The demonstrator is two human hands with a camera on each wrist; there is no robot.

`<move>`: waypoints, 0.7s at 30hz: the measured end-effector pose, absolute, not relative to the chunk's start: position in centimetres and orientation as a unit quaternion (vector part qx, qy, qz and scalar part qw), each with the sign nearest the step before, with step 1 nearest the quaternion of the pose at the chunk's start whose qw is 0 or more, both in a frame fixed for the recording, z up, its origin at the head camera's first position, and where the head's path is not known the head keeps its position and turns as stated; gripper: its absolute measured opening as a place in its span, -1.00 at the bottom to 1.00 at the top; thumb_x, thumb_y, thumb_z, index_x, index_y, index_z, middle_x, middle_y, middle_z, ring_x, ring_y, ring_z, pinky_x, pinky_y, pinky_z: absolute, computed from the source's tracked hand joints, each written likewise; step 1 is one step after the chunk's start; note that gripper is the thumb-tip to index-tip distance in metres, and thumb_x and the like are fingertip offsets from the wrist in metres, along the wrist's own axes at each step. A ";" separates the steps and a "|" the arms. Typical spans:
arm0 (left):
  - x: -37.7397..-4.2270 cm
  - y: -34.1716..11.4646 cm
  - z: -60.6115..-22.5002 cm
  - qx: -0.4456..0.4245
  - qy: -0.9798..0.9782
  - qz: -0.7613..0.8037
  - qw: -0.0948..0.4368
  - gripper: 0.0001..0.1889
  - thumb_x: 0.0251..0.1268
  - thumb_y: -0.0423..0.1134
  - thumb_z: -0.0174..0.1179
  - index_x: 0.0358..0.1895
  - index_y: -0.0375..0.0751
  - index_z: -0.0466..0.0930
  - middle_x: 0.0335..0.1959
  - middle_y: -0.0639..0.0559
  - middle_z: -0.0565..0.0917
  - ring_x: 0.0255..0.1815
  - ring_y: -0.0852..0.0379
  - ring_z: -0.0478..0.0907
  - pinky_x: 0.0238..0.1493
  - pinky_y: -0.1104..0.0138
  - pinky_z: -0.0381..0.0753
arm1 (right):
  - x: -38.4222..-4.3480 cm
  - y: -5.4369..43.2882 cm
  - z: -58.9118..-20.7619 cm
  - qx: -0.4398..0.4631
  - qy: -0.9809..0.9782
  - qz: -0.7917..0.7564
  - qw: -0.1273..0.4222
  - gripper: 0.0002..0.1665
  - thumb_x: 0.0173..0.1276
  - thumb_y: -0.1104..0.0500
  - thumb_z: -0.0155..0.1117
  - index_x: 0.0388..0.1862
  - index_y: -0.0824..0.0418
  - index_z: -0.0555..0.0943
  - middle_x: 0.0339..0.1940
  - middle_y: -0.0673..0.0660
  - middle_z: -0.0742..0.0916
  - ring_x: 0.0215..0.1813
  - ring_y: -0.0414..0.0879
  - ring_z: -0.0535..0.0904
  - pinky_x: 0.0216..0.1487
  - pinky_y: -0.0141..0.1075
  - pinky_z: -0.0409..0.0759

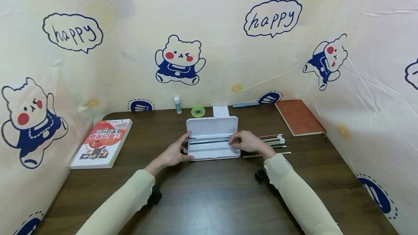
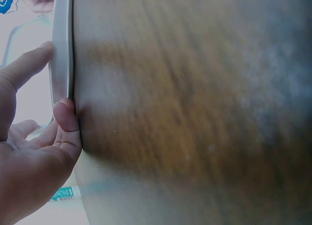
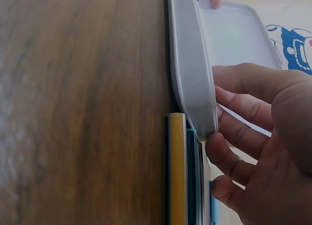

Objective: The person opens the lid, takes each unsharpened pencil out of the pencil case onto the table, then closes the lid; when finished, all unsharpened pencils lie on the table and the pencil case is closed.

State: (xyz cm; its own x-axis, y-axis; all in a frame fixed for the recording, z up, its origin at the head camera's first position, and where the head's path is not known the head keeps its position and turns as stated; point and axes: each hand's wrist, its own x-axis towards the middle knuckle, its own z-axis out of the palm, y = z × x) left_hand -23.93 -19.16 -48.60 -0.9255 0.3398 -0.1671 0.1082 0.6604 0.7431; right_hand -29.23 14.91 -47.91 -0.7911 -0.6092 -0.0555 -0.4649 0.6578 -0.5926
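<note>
A white pencil case [image 1: 205, 155] lies on the table with its lid [image 1: 212, 128] raised at the back. One dark pencil [image 1: 209, 141] stretches along the rear of its tray. My left hand [image 1: 173, 155] grips the case's left end, the thumb at the front edge and fingers by the lid. In the left wrist view, fingertips touch the case's side wall [image 2: 61, 54]. My right hand [image 1: 248, 141] reaches over the right end, its bent fingers pinching the dark pencil's end; the fingertips are partly hidden. Several pencils [image 1: 275, 140] lie beside the case, under the right wrist.
A thick book [image 1: 101, 142] lies at left, a brown notebook [image 1: 300, 117] at right. Along the back edge are a glue stick [image 1: 177, 105], a green tape roll [image 1: 197, 111], a white card [image 1: 221, 111] and a blue stick-like item [image 1: 245, 104].
</note>
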 end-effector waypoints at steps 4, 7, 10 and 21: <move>-24.0 -19.2 -48.6 0.124 0.899 0.394 0.149 0.08 0.17 -0.16 0.46 0.63 0.11 -0.15 0.43 -0.19 0.38 -0.09 0.09 0.50 -0.11 0.31 0.48 | -29.2 14.6 -47.7 -0.298 0.899 -0.287 0.140 -0.87 0.35 0.21 0.34 -0.17 0.05 0.76 -0.27 -0.06 0.75 -0.26 -0.19 0.52 -0.13 -0.29 0.51; -24.0 -19.2 -48.6 0.122 0.897 0.397 0.150 0.08 0.17 -0.16 0.46 0.63 0.11 -0.15 0.43 -0.18 0.38 -0.09 0.09 0.51 -0.10 0.30 0.49 | -29.2 14.5 -47.6 -0.300 0.899 -0.282 0.147 -0.86 0.35 0.21 0.34 -0.16 0.05 0.77 -0.27 -0.06 0.76 -0.25 -0.20 0.53 -0.11 -0.29 0.52; -24.0 -19.1 -48.6 0.124 0.897 0.397 0.150 0.08 0.17 -0.16 0.46 0.63 0.09 -0.15 0.43 -0.19 0.38 -0.10 0.09 0.51 -0.10 0.29 0.49 | -29.1 14.5 -47.5 -0.306 0.900 -0.274 0.148 -0.86 0.34 0.21 0.36 -0.16 0.06 0.77 -0.26 -0.06 0.77 -0.25 -0.22 0.54 -0.10 -0.30 0.53; -23.9 -19.1 -48.5 0.129 0.901 0.390 0.143 0.09 0.15 -0.16 0.47 0.63 0.04 -0.13 0.42 -0.18 0.41 -0.12 0.11 0.51 -0.11 0.30 0.48 | -29.1 14.4 -47.3 -0.307 0.900 -0.272 0.149 -0.89 0.33 0.21 0.35 -0.20 0.06 0.76 -0.30 -0.06 0.76 -0.27 -0.24 0.55 -0.14 -0.32 0.53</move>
State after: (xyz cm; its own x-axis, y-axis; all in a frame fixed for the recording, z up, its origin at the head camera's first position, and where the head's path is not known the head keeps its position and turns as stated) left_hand -23.94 -19.08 -48.49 -0.9261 0.3431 -0.1570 0.1205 0.6631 0.7387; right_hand -29.06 14.35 -47.32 -0.7669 -0.6339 -0.1006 -0.4719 0.6631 -0.5810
